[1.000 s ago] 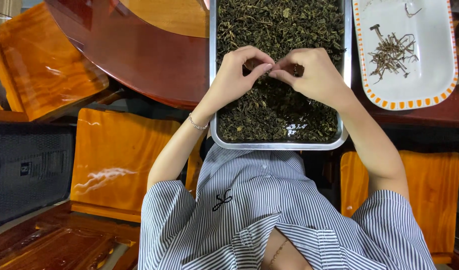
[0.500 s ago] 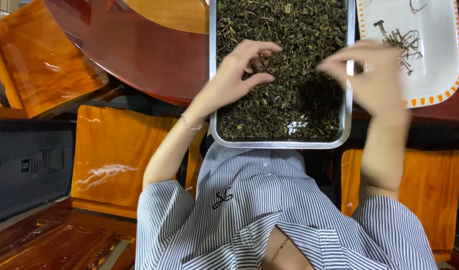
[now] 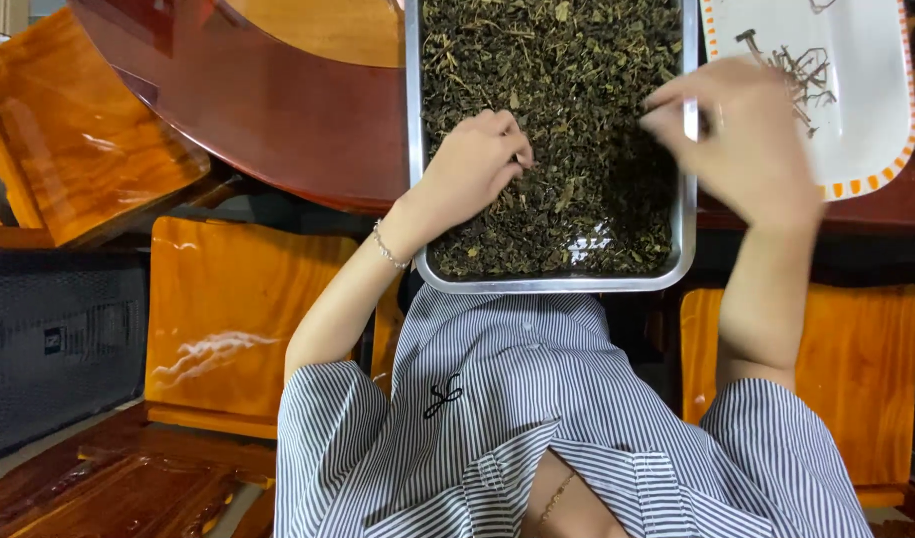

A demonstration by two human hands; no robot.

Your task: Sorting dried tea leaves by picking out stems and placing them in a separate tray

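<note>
A small, pale rectangular label [image 3: 56, 340] sits on the front of a dark, ribbed grey box [image 3: 59, 339] at the far left edge, below an orange wooden chair seat and beside another. The label is light grey with a darker mark on it, too small and blurred to make out further. No other packages, signs or screens appear anywhere in view.
</note>
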